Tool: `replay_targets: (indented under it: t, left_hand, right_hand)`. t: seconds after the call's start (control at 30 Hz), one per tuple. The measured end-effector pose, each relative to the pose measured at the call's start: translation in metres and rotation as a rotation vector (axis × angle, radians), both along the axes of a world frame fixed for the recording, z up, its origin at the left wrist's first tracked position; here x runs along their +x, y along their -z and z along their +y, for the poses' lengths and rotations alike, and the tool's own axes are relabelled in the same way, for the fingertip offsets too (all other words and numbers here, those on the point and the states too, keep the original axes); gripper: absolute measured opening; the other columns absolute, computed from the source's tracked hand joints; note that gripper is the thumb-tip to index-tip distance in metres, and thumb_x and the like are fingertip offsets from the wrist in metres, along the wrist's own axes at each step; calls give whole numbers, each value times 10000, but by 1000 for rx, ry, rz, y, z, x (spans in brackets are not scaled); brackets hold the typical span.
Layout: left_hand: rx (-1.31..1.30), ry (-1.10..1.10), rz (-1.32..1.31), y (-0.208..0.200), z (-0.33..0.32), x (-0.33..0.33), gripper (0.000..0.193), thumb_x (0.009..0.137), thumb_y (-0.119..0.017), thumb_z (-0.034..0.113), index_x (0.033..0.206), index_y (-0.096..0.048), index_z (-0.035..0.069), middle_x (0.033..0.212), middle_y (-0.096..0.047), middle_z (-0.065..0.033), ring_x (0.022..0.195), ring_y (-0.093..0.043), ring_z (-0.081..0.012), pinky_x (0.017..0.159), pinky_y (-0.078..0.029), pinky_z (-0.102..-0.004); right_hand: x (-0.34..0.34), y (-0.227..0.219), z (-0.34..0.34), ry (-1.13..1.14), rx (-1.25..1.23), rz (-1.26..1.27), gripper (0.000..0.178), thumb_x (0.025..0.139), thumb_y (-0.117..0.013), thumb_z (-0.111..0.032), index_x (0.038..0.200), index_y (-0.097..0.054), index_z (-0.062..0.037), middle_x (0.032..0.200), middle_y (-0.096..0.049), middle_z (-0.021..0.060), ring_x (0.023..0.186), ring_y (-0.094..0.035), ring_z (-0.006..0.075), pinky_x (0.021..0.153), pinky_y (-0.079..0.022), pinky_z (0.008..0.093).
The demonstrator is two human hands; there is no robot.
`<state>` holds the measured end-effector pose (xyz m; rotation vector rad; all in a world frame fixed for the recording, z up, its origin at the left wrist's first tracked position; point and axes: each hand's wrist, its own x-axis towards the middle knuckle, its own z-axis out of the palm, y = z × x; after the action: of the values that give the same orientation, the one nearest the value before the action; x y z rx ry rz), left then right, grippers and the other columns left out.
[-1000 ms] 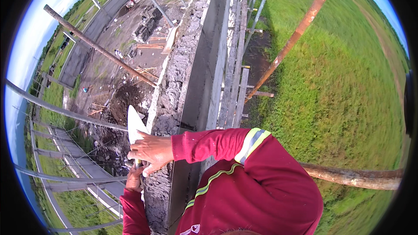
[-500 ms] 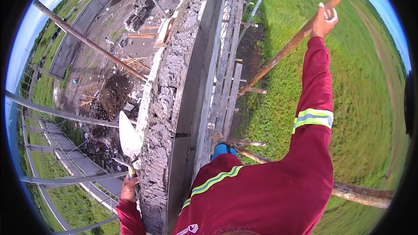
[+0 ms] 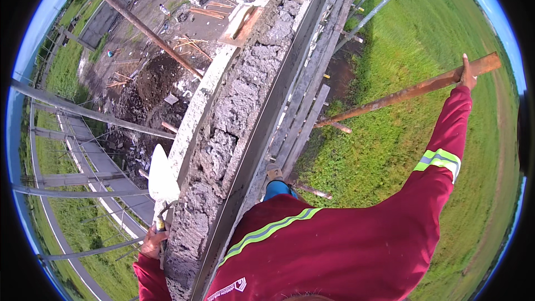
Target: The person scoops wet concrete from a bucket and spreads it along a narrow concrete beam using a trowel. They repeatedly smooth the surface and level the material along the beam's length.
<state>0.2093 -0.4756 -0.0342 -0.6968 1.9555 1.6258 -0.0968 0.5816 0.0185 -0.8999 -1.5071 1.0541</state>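
My left hand (image 3: pixel 152 242) is closed round the handle of a pointed masonry trowel (image 3: pixel 163 175), on the left side of a wall. The trowel's pale blade points away from me. Rough grey mortar and block (image 3: pixel 242 97) form the wall's top, with a smooth panel (image 3: pixel 253 147) along its right side. Far out to the right, my right hand (image 3: pixel 467 76) grips a brown wooden post (image 3: pixel 412 90) near its end. Part of that hand is hidden by the post.
Scaffold planks (image 3: pixel 304 120) run along the wall's right side, with a boot (image 3: pixel 274 173) on them. A board (image 3: pixel 241 27) lies across the wall farther ahead. Poles (image 3: pixel 95 110) cross the left side, above ground far below. Grass (image 3: pixel 390 156) spreads on the right.
My view has turned, so the wall leans more to the right. My right arm has swung outward with its hand still on the post. The trowel stays in my left hand.
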Motion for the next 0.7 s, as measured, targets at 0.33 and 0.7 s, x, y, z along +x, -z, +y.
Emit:
replay_targets:
  t: [0.33,0.7]
  left_hand:
    - [161,-155,101,-23,79,-99,309,865,-723,337,954,-538,106,1265,-636,-176,1159,-597,-217,1008,-444,-365]
    - [-11,3,50,-9,77,-117,426,835,-722,340,1112,-613,35,1126,-622,-52,1076,-526,-167,1005,-355,-329]
  right_hand:
    - [-2,8,-23,1,193,229,348,744,-832,-179,868,-628,75,741,-701,139,619,-654,201,626,-552,358]
    - [1,0,-30,78,206,187,414,724,-832,-207,839,-606,121,714,-705,164,597,-655,234,628,-551,372]
